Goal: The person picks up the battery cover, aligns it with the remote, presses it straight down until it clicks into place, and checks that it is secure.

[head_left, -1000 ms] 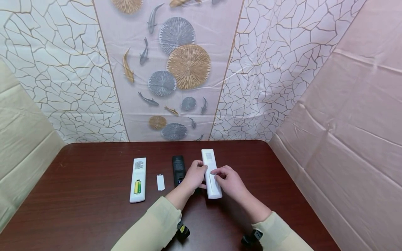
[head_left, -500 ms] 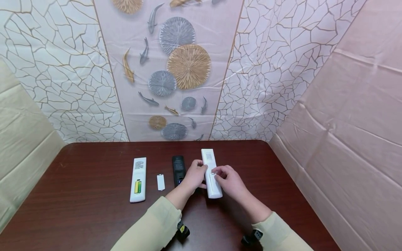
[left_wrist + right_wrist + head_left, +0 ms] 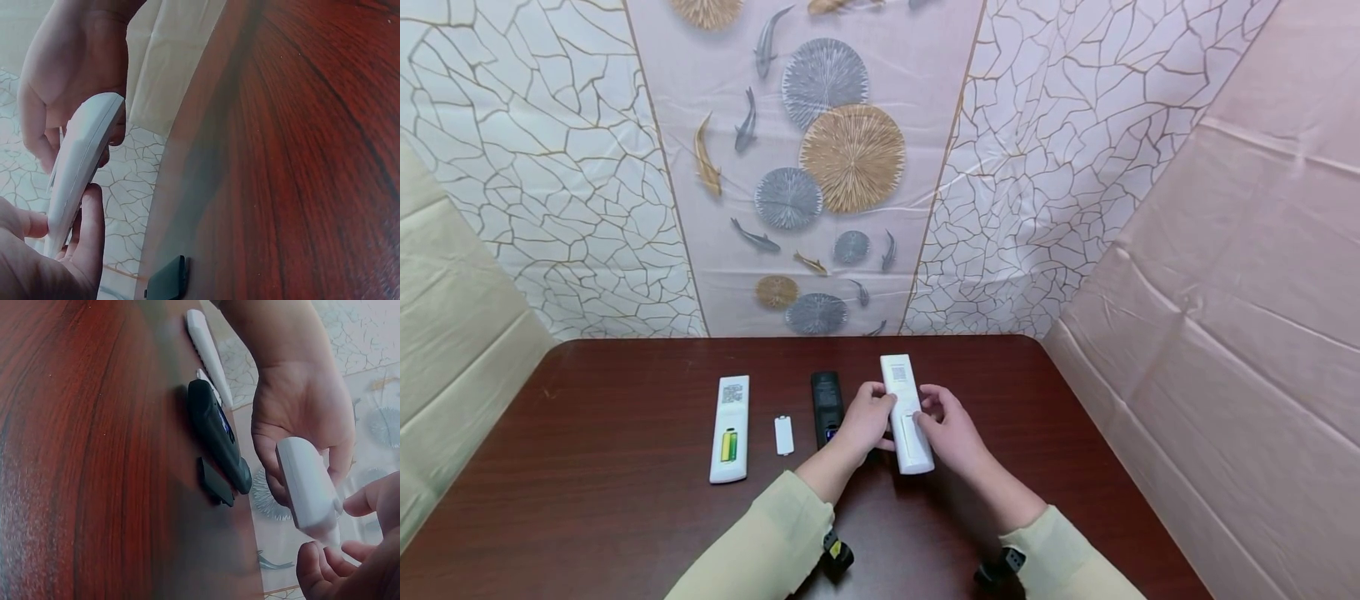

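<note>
Looks like screened-off recording booth; cannot tell whether inside home, office or studio. Closed in at far side by printed cloth backdrop (image 3: 850, 158), with gold-veined crackle pattern, fish, round gold and grey motifs. Flanked at left by creased cream sheet (image 3: 452, 367), at right by creased pinkish sheet (image 3: 1232, 292). Furnished with dark red-brown wood-grain table (image 3: 595, 533). Marked as recording spot by black wrist-worn cameras (image 3: 837, 552).

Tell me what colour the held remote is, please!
The held remote is white, shown best in the head view.
</note>
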`<state>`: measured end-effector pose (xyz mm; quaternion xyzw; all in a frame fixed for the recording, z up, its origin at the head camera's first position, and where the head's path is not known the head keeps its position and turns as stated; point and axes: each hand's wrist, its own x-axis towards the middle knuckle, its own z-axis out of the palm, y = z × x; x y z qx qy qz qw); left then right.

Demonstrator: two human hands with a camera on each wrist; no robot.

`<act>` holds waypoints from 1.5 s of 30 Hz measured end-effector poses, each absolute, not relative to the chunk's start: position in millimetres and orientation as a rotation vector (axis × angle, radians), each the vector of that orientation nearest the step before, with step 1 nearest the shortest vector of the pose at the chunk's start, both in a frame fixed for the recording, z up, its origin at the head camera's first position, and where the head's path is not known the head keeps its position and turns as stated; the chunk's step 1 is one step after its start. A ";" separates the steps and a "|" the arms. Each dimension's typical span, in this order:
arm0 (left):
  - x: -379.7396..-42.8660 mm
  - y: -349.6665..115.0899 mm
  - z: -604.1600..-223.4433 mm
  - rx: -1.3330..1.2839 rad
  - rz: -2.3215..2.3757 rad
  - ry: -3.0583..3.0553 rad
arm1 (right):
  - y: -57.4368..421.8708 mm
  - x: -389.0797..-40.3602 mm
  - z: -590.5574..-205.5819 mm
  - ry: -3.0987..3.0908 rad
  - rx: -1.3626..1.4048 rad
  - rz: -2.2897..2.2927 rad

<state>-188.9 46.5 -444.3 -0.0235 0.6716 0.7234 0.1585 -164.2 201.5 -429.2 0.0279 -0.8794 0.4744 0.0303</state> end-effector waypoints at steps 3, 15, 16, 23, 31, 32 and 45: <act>-188.7 45.9 -443.7 -0.068 2.069 1.922 | 201.4 -164.9 -430.8 -2.701 0.052 1.536; -190.7 44.6 -447.1 -0.071 2.068 1.921 | 202.3 -170.4 -436.3 -2.644 -0.067 1.871; -190.6 44.8 -447.0 -0.066 2.068 1.922 | 202.6 -170.9 -436.2 -2.642 -0.077 1.894; -189.3 46.5 -446.5 -0.057 2.067 1.931 | 203.5 -172.4 -436.7 -2.625 -0.090 1.975; -189.1 48.3 -445.3 -0.052 2.070 1.930 | 204.7 -173.9 -439.1 -2.591 -0.086 1.982; -189.2 48.4 -445.3 -0.053 2.068 1.933 | 204.9 -173.9 -439.1 -2.591 -0.080 1.978; -188.2 47.9 -443.3 -0.061 2.065 1.936 | 203.2 -173.5 -436.1 -2.604 -0.077 1.968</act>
